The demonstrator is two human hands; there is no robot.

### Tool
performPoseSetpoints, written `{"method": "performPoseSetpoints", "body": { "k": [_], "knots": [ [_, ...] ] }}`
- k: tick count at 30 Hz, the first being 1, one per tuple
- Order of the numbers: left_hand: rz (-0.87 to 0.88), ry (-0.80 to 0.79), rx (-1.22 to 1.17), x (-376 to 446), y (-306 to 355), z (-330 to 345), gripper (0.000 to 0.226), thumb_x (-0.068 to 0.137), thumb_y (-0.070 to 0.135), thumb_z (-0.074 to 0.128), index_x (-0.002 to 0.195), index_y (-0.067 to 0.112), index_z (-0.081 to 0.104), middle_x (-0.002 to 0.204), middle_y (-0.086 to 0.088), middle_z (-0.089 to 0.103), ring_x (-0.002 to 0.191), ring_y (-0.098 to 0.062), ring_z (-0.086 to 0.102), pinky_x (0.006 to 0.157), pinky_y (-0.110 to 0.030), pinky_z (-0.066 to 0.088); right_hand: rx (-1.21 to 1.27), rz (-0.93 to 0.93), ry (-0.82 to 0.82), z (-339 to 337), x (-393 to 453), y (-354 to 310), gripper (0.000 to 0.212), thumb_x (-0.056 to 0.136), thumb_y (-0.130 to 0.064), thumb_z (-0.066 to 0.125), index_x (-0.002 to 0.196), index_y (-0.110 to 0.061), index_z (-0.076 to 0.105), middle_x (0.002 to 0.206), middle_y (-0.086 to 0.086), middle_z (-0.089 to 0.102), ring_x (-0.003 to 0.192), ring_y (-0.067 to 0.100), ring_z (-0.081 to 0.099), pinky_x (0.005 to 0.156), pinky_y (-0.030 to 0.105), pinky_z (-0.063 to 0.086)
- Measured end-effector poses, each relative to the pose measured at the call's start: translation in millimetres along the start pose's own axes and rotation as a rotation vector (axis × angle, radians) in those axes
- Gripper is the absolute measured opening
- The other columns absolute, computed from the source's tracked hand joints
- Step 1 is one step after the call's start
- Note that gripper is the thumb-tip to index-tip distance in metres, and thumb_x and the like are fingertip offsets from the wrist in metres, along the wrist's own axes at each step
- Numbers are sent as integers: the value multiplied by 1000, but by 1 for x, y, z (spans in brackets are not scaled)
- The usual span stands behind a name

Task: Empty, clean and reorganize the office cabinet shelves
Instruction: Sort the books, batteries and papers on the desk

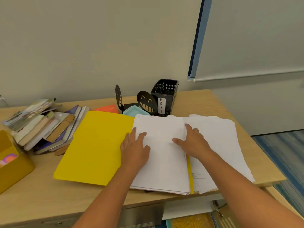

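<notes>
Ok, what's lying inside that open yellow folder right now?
A thick stack of white paper fills the right half of the yellow folder, with the left hand and right hand flat on it. The left flap is bare. Lower sheets are covered.

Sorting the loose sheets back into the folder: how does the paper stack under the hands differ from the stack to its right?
The left paper stack lies on the open yellow folder; the right paper stack lies beside it on the table. The left one is squared up; the right one is fanned and ragged. Both hands, left hand and right hand, rest flat on the left stack. Both stacks are white.
</notes>
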State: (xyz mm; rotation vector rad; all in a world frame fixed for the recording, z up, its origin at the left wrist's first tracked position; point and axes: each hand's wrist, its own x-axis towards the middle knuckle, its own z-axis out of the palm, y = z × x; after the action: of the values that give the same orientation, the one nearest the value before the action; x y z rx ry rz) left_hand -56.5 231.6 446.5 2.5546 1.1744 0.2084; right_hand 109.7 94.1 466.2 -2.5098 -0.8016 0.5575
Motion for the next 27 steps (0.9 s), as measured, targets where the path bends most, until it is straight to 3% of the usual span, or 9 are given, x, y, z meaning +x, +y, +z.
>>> {"method": "performPoseSetpoints", "body": {
  "k": [4, 8, 10, 14, 18, 21, 24, 27],
  "knots": [
    [194, -66, 69, 8, 13, 14, 53, 105, 46, 29, 156, 37, 17, 167, 6, 0, 153, -22, -4, 123, -42, 0, -196, -299, 141, 23, 3, -9, 59, 105, -42, 40, 158, -28, 19, 165, 4, 10, 151, 26, 9, 120, 40, 19],
    [211, -147, 176, 7, 9, 37, 62, 104, 54, 15, 158, 31, -3, 166, 5, -9, 153, -20, -13, 123, -44, -8, -311, -293, 3, 52, 7, 0, 57, 107, -45, 24, 159, -28, 10, 167, -1, -3, 154, 21, -6, 124, 42, 2],
    [218, -153, 221, 5, 7, 42, 63, 103, 55, 13, 158, 31, -6, 166, 4, -12, 152, -20, -15, 123, -45, -9, -263, -259, -70, 60, 8, 6, 58, 106, -50, 19, 159, -31, 3, 167, -5, -8, 153, 17, -11, 124, 44, 1],
    [226, -151, 253, 6, 4, 45, 63, 103, 56, 10, 158, 31, -7, 166, 4, -13, 152, -21, -15, 123, -45, -9, -243, -265, -68, 66, 11, 12, 59, 106, -51, 18, 159, -33, 2, 166, -7, -10, 153, 16, -13, 124, 47, 3],
    [218, -163, 273, 5, 4, 46, 72, 92, 60, -6, 158, 31, -7, 166, 4, -13, 152, -21, -15, 122, -45, -9, -224, -258, -102, 65, 12, 12, 60, 105, -52, 20, 159, -33, 3, 167, -7, -10, 152, 16, -14, 123, 48, 3],
    [186, -220, 259, 7, 12, 38, 65, 100, 59, 5, 158, 30, -6, 166, 2, -12, 152, -23, -15, 123, -47, -8, -63, -275, -91, 52, 9, 11, 59, 105, -52, 26, 158, -34, 11, 167, -6, -9, 152, 16, -14, 124, 45, -1],
    [158, -219, 178, 6, 37, 21, 68, 103, 53, 32, 158, 28, 2, 167, -3, -2, 153, -26, -8, 123, -45, -3, 202, -256, 116, 32, 0, 25, 54, 104, -49, 33, 156, -36, 22, 166, -10, -2, 152, 10, -12, 123, 37, -2],
    [259, -138, -91, -9, 75, 10, 67, 101, 40, 47, 157, 29, 12, 165, 1, 15, 152, -20, 9, 122, -37, 13, 313, -174, 274, 17, -11, 62, 49, 104, -44, 38, 152, -32, 36, 165, -9, 12, 152, 9, 1, 118, 28, 7]
  ]
}}
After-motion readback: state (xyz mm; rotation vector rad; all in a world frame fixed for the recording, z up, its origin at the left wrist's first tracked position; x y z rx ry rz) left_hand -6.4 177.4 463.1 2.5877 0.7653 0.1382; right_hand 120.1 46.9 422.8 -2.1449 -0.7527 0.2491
